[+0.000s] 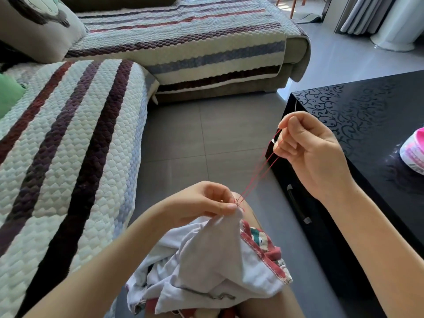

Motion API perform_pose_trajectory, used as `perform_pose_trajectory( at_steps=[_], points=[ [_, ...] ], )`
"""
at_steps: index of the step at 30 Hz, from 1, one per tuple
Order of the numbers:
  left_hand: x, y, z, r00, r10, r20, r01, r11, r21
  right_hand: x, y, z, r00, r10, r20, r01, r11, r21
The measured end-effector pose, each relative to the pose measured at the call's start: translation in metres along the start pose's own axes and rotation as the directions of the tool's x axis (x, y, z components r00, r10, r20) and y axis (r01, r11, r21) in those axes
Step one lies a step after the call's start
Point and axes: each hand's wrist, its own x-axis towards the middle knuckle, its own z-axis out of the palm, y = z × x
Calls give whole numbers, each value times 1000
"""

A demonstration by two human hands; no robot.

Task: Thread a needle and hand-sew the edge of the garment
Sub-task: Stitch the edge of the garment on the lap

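A stitch is being pulled through: the right hand [307, 152] pinches the needle [295, 106], and doubled red thread [259, 171] runs taut from it. The left hand [206, 200] pinches the edge of the white garment [218, 260], which lies on the lap. Next, I judge, the needle must go back to that edge, close beside the last stitch.

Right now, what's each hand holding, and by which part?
Left hand pinches the garment at its raised edge, where the thread leaves. Right hand pinches the needle by its lower end.

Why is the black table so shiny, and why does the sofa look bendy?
Head view: daylight glares off the glossy black table and grey floor; the wide-angle lens bends the striped sofa cover near the edges; the needle is faint against the table.
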Motion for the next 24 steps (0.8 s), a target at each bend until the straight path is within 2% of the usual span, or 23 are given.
perform_pose_trajectory(
  at_steps=[2, 4, 6, 7, 9, 11, 13, 14, 16, 19, 21, 22, 23, 24],
  points=[
    [0, -2, 5, 1000, 15, -24, -16, 999, -34, 4, 0, -8, 999, 42, -28, -41, 999, 10],
    [-1, -5, 10, 999, 3, -50, -6, 997, -72, 9, 0, -17, 993, 84, -82, -91, 992, -89],
    [-6, -8, 13, 997, -10, -80, 3, 997, -83, 17, 6, -29, 970, 145, -196, -188, 957, -222],
    [-9, -10, 14, 994, -4, -108, -4, 997, -72, 22, 10, -36, 944, 204, -261, -262, 942, -209],
    [-18, -15, 11, 984, 30, -177, -38, 998, -47, 33, 23, -53, 854, 380, -355, -413, 910, -22],
    [-28, -21, 7, 971, 39, -236, -53, 997, -52, 43, 42, -70, 726, 566, -389, -503, 824, 260],
    [-39, -26, 3, 965, 3, -262, -24, 997, -77, 50, 71, -91, 570, 730, -377, -477, 667, 572],
    [-43, -28, 2, 962, -23, -274, 0, 997, -82, 51, 87, -103, 507, 774, -379, -432, 609, 665],
    [-52, -33, -3, 948, -79, -310, 46, 993, -112, 47, 118, -126, 454, 779, -433, -388, 610, 691],
    [-61, -37, -8, 929, -129, -347, 74, 983, -166, 34, 150, -145, 456, 671, -584, -457, 740, 493],
    [-63, -36, -10, 923, -136, -359, 88, 985, -147, 24, 153, -126, 522, 545, -656, -585, 788, 189],
    [-63, -36, -11, 923, -139, -359, 93, 985, -143, 19, 152, -110, 623, 450, -640, -615, 787, -46],
    [-62, -35, -11, 923, -141, -357, 94, 985, -145, 13, 148, -92, 752, 361, -552, -575, 768, -283],
    [-61, -34, -10, 926, -141, -349, 95, 984, -148, 5, 143, -72, 860, 311, -404, -484, 747, -456]
  ],
)
